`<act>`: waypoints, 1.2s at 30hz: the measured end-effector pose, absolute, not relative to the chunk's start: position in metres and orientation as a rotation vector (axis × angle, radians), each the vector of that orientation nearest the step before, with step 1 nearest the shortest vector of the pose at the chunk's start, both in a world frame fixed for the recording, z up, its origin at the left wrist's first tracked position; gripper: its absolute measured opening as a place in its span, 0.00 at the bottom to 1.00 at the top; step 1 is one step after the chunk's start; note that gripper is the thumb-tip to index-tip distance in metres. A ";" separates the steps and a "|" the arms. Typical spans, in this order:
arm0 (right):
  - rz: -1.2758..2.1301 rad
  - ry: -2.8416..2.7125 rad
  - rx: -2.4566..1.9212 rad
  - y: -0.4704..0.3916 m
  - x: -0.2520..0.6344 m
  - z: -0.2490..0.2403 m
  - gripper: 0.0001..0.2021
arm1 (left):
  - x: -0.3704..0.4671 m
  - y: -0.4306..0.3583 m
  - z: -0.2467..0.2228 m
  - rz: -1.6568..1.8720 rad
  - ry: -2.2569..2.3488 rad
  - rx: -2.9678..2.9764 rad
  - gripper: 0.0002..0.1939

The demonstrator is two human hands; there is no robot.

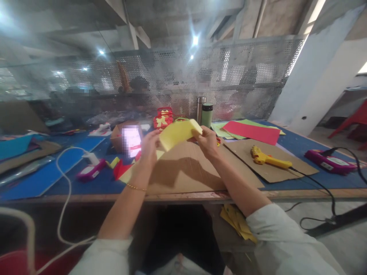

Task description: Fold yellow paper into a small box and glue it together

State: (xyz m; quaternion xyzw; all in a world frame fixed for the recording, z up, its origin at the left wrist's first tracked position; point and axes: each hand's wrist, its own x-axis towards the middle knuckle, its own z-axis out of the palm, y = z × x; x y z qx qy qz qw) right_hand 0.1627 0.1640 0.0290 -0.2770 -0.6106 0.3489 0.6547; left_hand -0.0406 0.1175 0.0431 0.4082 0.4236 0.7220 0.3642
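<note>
A strip of yellow paper, slightly curved, is held up between my hands above a brown cardboard sheet. My left hand grips its left end, the fingers partly hidden behind it. At the right end, the thumb and fingers of my right hand pinch the paper. Scissors with red and yellow handles show in part just behind my right hand. Red paper pieces and a pale yellow sheet lie near my left wrist.
A yellow glue gun rests on cardboard at right, its cord running to a purple power strip. Red paper and green sheets lie behind. A lit phone, a red decorated item and a green bottle stand at the back.
</note>
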 end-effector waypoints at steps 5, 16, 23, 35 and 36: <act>-0.114 -1.837 -0.685 0.154 0.173 0.029 0.06 | -0.052 0.111 0.054 2.066 1.063 1.251 0.14; -0.679 -1.874 -0.435 0.129 0.167 0.039 0.12 | -0.022 0.071 0.060 1.535 1.032 1.966 0.18; -0.088 -1.714 -0.396 0.126 0.156 0.030 0.07 | -0.023 0.072 0.055 1.513 1.039 1.974 0.13; 0.054 -1.741 -0.395 0.124 0.155 0.032 0.08 | -0.013 0.070 0.054 1.597 0.986 1.834 0.11; 0.045 -1.741 -0.380 0.124 0.155 0.032 0.08 | -0.013 0.072 0.053 1.603 0.976 1.854 0.09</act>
